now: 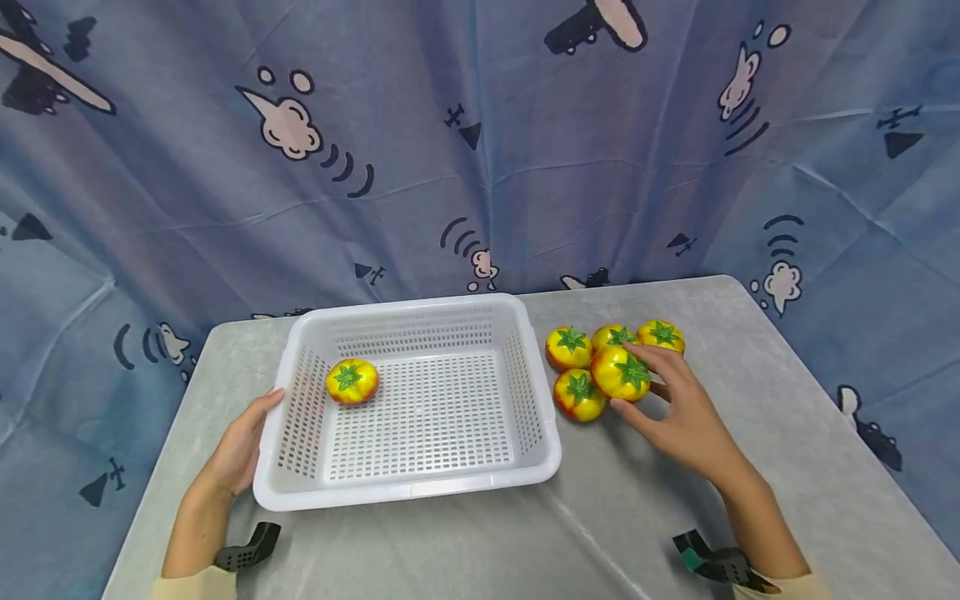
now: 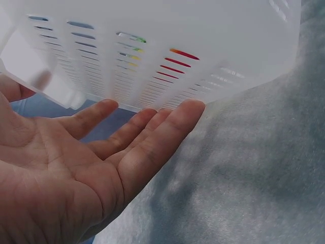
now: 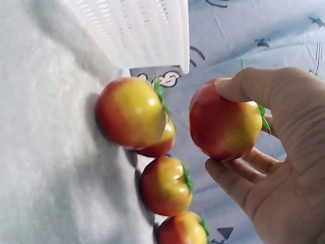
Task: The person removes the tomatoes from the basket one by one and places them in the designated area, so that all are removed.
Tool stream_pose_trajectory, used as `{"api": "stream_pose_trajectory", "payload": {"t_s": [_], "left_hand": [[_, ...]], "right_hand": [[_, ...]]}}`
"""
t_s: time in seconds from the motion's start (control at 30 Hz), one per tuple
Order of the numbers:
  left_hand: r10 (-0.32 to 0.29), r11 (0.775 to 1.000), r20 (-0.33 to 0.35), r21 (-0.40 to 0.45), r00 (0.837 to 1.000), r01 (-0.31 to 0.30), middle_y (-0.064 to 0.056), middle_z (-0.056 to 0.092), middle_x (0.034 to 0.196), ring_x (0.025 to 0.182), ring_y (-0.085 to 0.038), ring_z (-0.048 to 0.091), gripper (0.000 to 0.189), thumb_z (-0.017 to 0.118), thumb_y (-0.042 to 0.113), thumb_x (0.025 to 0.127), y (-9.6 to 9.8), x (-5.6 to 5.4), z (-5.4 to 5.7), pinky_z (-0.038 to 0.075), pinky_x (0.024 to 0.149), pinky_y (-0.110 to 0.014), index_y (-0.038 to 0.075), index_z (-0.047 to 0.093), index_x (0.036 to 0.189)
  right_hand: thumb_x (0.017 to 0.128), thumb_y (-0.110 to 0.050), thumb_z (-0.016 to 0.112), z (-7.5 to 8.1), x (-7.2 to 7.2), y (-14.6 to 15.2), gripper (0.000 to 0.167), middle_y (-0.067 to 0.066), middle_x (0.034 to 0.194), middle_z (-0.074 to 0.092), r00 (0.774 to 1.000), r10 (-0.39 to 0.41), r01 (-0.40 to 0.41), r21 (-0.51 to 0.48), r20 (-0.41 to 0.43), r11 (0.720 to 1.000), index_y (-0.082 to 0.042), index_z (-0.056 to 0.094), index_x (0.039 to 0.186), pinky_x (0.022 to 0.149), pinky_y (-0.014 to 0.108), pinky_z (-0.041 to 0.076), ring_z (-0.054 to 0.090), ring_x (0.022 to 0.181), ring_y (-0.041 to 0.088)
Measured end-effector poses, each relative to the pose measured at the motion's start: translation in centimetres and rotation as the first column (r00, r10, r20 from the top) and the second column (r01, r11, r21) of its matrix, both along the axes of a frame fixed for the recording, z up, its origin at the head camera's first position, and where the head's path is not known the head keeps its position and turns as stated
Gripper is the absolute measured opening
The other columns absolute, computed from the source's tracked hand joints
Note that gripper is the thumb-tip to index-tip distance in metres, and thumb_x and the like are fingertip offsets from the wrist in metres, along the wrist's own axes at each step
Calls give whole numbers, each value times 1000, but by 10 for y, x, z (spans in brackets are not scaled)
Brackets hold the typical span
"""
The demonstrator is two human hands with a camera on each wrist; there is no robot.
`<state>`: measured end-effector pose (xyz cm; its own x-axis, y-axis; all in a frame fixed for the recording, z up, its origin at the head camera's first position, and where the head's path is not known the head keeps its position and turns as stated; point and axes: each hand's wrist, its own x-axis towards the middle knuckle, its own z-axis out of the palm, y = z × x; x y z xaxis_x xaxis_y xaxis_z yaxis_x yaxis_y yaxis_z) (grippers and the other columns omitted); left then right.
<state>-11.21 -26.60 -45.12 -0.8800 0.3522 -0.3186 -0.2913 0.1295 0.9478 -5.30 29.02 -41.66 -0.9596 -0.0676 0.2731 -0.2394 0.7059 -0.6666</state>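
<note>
Hands (image 1: 243, 446) (image 1: 682, 417) at basket (image 1: 408, 490) edge, around raised fruit (image 1: 615, 373); wide tabletop (image 1: 405, 550) nearside

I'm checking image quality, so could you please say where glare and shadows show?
Right wrist view: highlights on the resting fruits, shadows on the table beside them; left wrist view: shadow bands beside the left hand; head view: soft shadow below the right hand.

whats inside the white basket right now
One yellow-and-red fruit sits toward the left end of the white basket. The rest of the visible slotted floor is bare. The patch directly beneath the fruit is covered, so it cannot be seen.
</note>
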Motion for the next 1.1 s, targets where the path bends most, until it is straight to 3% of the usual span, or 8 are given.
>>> {"api": "stream_pose_trajectory", "payload": {"t_s": [0.13, 0.23, 0.37, 0.47, 0.6, 0.7, 0.9, 1.1], "left_hand": [[-4, 1000, 3, 4, 1000, 4, -30, 18, 169, 121, -6, 59, 73, 17, 57, 113, -1, 0, -1, 55, 96, -32, 20, -10, 171], [-6, 1000, 5, 8, 1000, 6, -30, 18, 169, 121, -6, 59, 73, 17, 57, 113, -1, 1, -1, 55, 97, -32, 21, -11, 171], [-6, 1000, 5, 11, 1000, 6, -31, 19, 168, 121, -7, 60, 73, 17, 57, 113, -1, 1, -1, 56, 96, -33, 20, -11, 170], [-4, 1000, 7, 11, 1000, 4, -31, 19, 168, 120, -7, 61, 73, 17, 57, 113, -1, 0, 0, 56, 96, -33, 20, -11, 170], [-5, 1000, 12, 10, 1000, 5, -31, 18, 169, 121, -7, 60, 74, 16, 57, 113, -1, 0, 0, 55, 97, -33, 21, -12, 170], [-2, 1000, 14, 14, 1000, 2, -30, 17, 169, 121, -6, 59, 73, 17, 57, 113, -1, 0, -1, 55, 97, -32, 21, -12, 170], [6, 1000, 17, 11, 1000, -6, -29, 17, 170, 121, -7, 58, 73, 17, 57, 113, -1, 0, -2, 55, 97, -32, 22, -12, 170], [-5, 1000, 20, 8, 1000, 5, -30, 17, 170, 122, -8, 59, 74, 16, 58, 113, -1, -1, 0, 55, 97, -33, 22, -13, 170]], "right_hand": [[90, -10, 85, -9, -2, 5, 75, 20, 151, 48, 1000, -21, 21, 6, -6, 1000, -11, 50, 156, 95, 64, 54, 52, 134, 40], [90, -11, 85, -15, -3, 9, 74, 20, 149, 48, 999, -31, 31, 5, -5, 1000, -10, 50, 156, 97, 32, 59, 52, 132, 39], [91, -11, 84, -25, -4, 16, 72, 22, 145, 49, 999, -41, 41, -7, 8, 999, -7, 50, 155, 92, 3, 42, 52, 130, 39], [91, -10, 84, -33, -5, 20, 71, 23, 142, 49, 999, -45, 45, -4, 19, 999, -6, 49, 153, 95, 29, 58, 54, 128, 42], [91, -9, 83, -42, -6, 25, 70, 25, 141, 49, 999, -40, 40, -3, 31, 999, -4, 49, 152, 93, 66, 55, 55, 125, 44], [91, -10, 83, -48, -8, 28, 69, 25, 141, 49, 999, -37, 37, 1, 35, 999, -3, 49, 151, 93, 65, 55, 55, 125, 43], [90, -12, 85, -58, -9, 31, 70, 22, 140, 51, 998, -47, 46, 23, 40, 999, -5, 51, 151, 91, 32, 57, 54, 125, 38], [91, -12, 85, -64, -10, 30, 71, 23, 138, 49, 997, -54, 53, 22, 59, 998, -4, 49, 153, 93, 58, 56, 54, 125, 38]]}}
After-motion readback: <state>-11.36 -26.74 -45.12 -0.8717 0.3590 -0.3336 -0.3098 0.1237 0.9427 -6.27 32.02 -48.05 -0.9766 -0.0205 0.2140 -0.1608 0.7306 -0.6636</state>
